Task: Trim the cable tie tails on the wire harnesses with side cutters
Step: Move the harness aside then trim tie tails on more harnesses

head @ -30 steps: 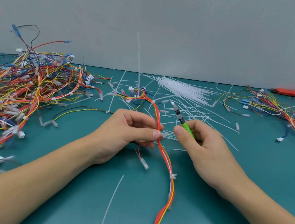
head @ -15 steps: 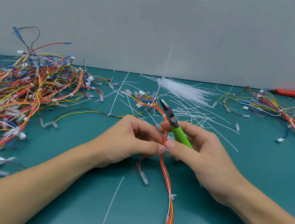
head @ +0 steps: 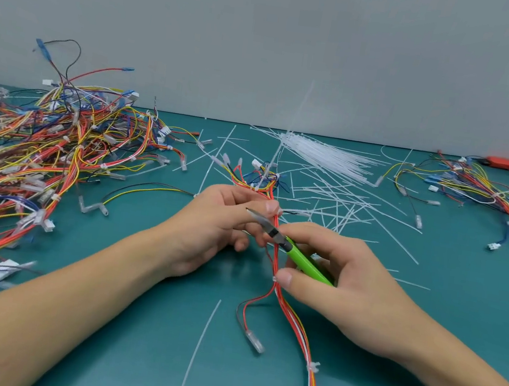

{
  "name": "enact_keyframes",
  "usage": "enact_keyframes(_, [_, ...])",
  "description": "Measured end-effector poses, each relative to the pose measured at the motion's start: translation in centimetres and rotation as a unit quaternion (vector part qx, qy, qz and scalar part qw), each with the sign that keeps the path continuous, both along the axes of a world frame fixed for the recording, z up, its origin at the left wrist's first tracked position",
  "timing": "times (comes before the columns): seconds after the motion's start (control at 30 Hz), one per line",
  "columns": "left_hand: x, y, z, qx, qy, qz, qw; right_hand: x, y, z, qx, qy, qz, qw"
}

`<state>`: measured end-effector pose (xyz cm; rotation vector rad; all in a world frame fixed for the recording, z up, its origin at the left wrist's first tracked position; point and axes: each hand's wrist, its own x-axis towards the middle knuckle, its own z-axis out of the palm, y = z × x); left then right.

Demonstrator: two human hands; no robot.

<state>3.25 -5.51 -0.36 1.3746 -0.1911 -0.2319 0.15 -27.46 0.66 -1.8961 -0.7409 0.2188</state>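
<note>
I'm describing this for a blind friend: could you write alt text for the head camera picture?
Two bare hands work over a teal table: the left hand pinches a red and yellow wire bundle while the right hand holds green-handled cutters against it. A big tangle of wires lies to the left, loose white cable ties behind.

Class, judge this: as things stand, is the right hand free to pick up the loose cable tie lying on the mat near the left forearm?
Probably not: the right hand grips the side cutters, and the left forearm lies between it and the loose cable tie.
</note>
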Motion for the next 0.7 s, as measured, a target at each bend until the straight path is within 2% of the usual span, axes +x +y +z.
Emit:
enact_keyframes(0.33, [0.2, 0.5, 0.0, -0.043, 0.02, -0.016, 0.999, -0.2, 0.0, -0.2, 0.007, -0.01, -0.03, 0.999])
enact_keyframes(0.47, [0.5, 0.7, -0.1, -0.071, 0.036, -0.007, 0.997, 0.3, -0.3, -0.4, -0.015, -0.059, -0.093, 0.994])
enact_keyframes(0.6, [0.5, 0.8, -0.2, -0.076, 0.037, -0.01, 0.996, 1.2, -1.0, -0.7, -0.029, -0.047, -0.162, 0.985])
enact_keyframes(0.7, [0.4, 0.8, -0.1, -0.085, 0.037, -0.01, 0.996, 1.5, -1.3, -0.7, -0.042, -0.038, -0.178, 0.982])
